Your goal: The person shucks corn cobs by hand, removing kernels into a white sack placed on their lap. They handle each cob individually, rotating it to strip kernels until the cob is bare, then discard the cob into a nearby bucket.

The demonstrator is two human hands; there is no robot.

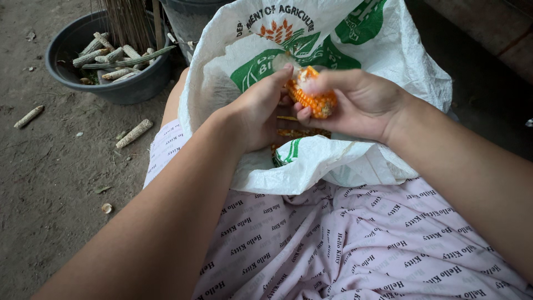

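Note:
An orange corn cob (311, 94), partly stripped to pale core at its top, is held over the open mouth of a white woven sack (355, 161) with green and orange print. My right hand (363, 103) wraps around the cob from the right. My left hand (258, 111) presses on the cob's left side, thumb up against the kernels. More orange corn (294, 133) shows inside the sack below the hands. The sack rests on my lap, on pink printed cloth (361, 244).
A dark round basin (72, 78) at the upper left holds several bare cobs and a bundle of sticks. Bare cobs (133, 133) (28, 116) lie on the dirt ground at left. A concrete ledge (488, 28) runs at the upper right.

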